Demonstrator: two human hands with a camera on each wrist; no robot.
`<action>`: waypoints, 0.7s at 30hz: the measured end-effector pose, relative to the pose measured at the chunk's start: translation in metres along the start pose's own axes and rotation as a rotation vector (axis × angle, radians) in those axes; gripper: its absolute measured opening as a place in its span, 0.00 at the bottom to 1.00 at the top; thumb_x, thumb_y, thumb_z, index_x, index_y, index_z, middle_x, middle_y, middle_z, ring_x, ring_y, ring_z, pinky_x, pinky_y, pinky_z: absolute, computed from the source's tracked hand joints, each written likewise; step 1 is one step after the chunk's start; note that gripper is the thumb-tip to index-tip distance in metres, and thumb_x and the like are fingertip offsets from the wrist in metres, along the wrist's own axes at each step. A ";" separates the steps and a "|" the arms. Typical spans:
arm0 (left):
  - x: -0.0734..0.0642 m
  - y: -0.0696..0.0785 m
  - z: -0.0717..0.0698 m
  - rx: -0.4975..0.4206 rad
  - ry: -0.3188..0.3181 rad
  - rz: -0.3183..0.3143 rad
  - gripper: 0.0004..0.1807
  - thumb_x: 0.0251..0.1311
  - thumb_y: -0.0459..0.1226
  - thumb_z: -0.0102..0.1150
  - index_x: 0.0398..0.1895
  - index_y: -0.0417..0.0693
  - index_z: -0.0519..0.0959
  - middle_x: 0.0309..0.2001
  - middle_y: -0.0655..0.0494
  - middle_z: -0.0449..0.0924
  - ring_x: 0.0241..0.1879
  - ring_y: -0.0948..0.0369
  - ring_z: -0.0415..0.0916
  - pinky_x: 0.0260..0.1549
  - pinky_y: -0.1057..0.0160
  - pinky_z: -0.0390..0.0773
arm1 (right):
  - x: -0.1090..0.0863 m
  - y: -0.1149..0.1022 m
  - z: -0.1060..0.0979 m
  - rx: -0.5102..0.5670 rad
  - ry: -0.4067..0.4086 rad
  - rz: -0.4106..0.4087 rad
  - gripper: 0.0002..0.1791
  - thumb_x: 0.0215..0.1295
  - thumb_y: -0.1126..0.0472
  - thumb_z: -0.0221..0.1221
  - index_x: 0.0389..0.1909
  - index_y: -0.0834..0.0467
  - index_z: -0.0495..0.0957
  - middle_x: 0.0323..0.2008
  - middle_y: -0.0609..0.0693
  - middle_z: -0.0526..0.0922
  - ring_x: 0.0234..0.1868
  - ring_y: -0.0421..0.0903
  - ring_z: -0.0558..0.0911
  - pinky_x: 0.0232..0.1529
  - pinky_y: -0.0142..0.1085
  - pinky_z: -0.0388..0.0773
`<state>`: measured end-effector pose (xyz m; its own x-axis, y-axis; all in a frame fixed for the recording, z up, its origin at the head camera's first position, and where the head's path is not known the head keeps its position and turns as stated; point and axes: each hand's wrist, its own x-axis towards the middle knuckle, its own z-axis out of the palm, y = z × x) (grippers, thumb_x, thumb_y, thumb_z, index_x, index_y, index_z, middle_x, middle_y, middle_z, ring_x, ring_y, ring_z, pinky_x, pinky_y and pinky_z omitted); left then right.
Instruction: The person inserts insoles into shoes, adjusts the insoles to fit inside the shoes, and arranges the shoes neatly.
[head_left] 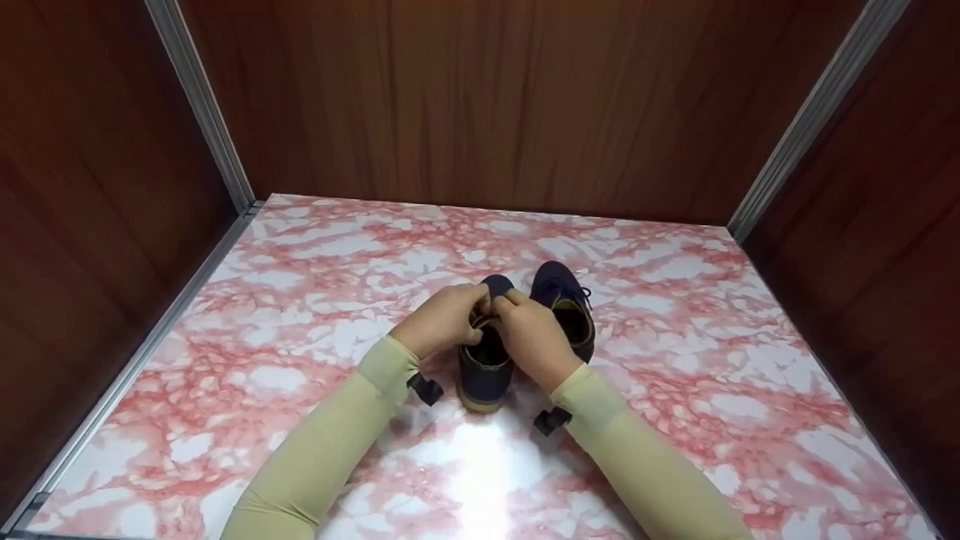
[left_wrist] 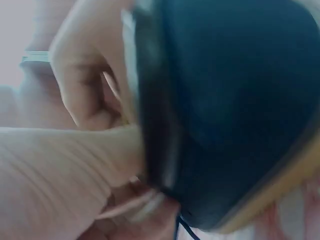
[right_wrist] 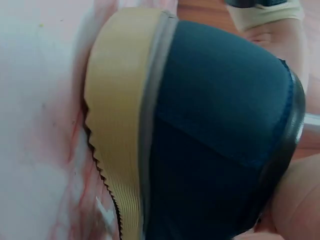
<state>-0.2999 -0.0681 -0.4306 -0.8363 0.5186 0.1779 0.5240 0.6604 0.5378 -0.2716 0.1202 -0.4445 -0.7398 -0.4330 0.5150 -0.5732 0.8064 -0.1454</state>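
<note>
A dark navy shoe [head_left: 486, 381] with a tan sole stands on the floor panel, its heel toward me. Curled over the front of its opening is my left hand [head_left: 442, 319], the thumb reaching inside. From the other side my right hand [head_left: 531, 336] pinches at the lacing area, its fingertips close to the left ones. What exactly lies between the fingertips is hidden. In the left wrist view a thin dark lace [left_wrist: 187, 229] hangs beside the shoe's heel [left_wrist: 235, 100]. The right wrist view shows the tan ridged sole [right_wrist: 122, 100] up close.
A matching laced navy shoe [head_left: 556, 279] stands just right of the held one, toe pointing away. Under both lies a red-and-white marbled panel [head_left: 300, 315]. Brown wood-grain walls [head_left: 480, 105] with metal corner strips [head_left: 206, 105] enclose it at the back and sides.
</note>
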 end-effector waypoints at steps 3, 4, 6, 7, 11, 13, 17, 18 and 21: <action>0.002 0.000 0.005 0.057 0.002 0.029 0.23 0.54 0.31 0.83 0.45 0.45 0.76 0.44 0.49 0.83 0.45 0.54 0.80 0.49 0.52 0.83 | 0.001 0.004 0.002 0.040 -0.019 0.044 0.04 0.75 0.64 0.66 0.39 0.59 0.81 0.36 0.56 0.87 0.36 0.59 0.91 0.36 0.53 0.88; 0.002 0.000 0.007 0.081 0.006 0.035 0.24 0.53 0.32 0.83 0.45 0.45 0.75 0.44 0.49 0.83 0.45 0.53 0.80 0.49 0.51 0.83 | 0.002 0.007 0.002 0.057 -0.030 0.065 0.04 0.75 0.64 0.65 0.38 0.59 0.80 0.35 0.57 0.87 0.35 0.59 0.91 0.35 0.54 0.87; 0.000 0.002 0.009 0.123 0.013 0.032 0.25 0.54 0.33 0.84 0.45 0.45 0.74 0.44 0.49 0.82 0.44 0.53 0.80 0.49 0.51 0.83 | 0.005 0.011 0.003 0.095 -0.053 0.111 0.05 0.74 0.65 0.64 0.37 0.59 0.78 0.32 0.58 0.88 0.33 0.59 0.90 0.34 0.55 0.86; -0.001 0.003 0.010 0.138 0.014 0.026 0.25 0.55 0.33 0.84 0.45 0.45 0.73 0.44 0.50 0.81 0.44 0.54 0.79 0.49 0.51 0.82 | 0.007 0.012 0.002 0.114 -0.066 0.138 0.05 0.74 0.65 0.64 0.37 0.59 0.78 0.32 0.59 0.88 0.33 0.58 0.89 0.34 0.55 0.85; -0.004 0.006 0.012 0.186 0.039 0.036 0.23 0.59 0.33 0.82 0.45 0.45 0.72 0.45 0.50 0.80 0.45 0.53 0.81 0.47 0.52 0.82 | 0.012 0.014 -0.003 0.152 -0.096 0.222 0.05 0.74 0.63 0.64 0.36 0.58 0.79 0.30 0.58 0.87 0.32 0.54 0.86 0.35 0.52 0.83; -0.005 0.005 0.014 0.225 0.083 0.067 0.22 0.62 0.34 0.80 0.47 0.44 0.73 0.46 0.48 0.82 0.46 0.50 0.85 0.47 0.50 0.85 | 0.011 0.012 -0.004 0.160 -0.088 0.213 0.06 0.74 0.63 0.64 0.36 0.58 0.78 0.31 0.57 0.87 0.33 0.54 0.86 0.37 0.51 0.83; -0.005 0.006 0.019 0.281 0.200 0.132 0.18 0.66 0.34 0.74 0.51 0.42 0.74 0.44 0.45 0.86 0.42 0.46 0.89 0.43 0.47 0.87 | 0.006 0.008 -0.007 0.148 -0.070 0.133 0.07 0.75 0.63 0.67 0.39 0.59 0.79 0.35 0.58 0.87 0.39 0.56 0.90 0.40 0.52 0.86; -0.005 0.006 0.020 0.283 0.224 0.140 0.18 0.66 0.33 0.73 0.51 0.42 0.74 0.42 0.45 0.87 0.41 0.45 0.89 0.41 0.47 0.88 | 0.004 0.007 -0.008 0.136 -0.081 0.122 0.07 0.74 0.63 0.68 0.41 0.60 0.79 0.37 0.58 0.87 0.41 0.57 0.90 0.42 0.52 0.86; -0.006 0.009 0.019 0.273 0.283 0.149 0.14 0.65 0.30 0.71 0.47 0.42 0.76 0.38 0.44 0.88 0.39 0.44 0.90 0.38 0.46 0.87 | 0.003 0.003 -0.014 0.090 -0.124 0.125 0.11 0.71 0.63 0.70 0.48 0.61 0.80 0.41 0.60 0.87 0.43 0.61 0.91 0.44 0.53 0.88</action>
<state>-0.2874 -0.0552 -0.4424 -0.7393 0.4747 0.4775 0.6344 0.7288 0.2577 -0.2701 0.1270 -0.4313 -0.8417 -0.3825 0.3811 -0.4993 0.8201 -0.2796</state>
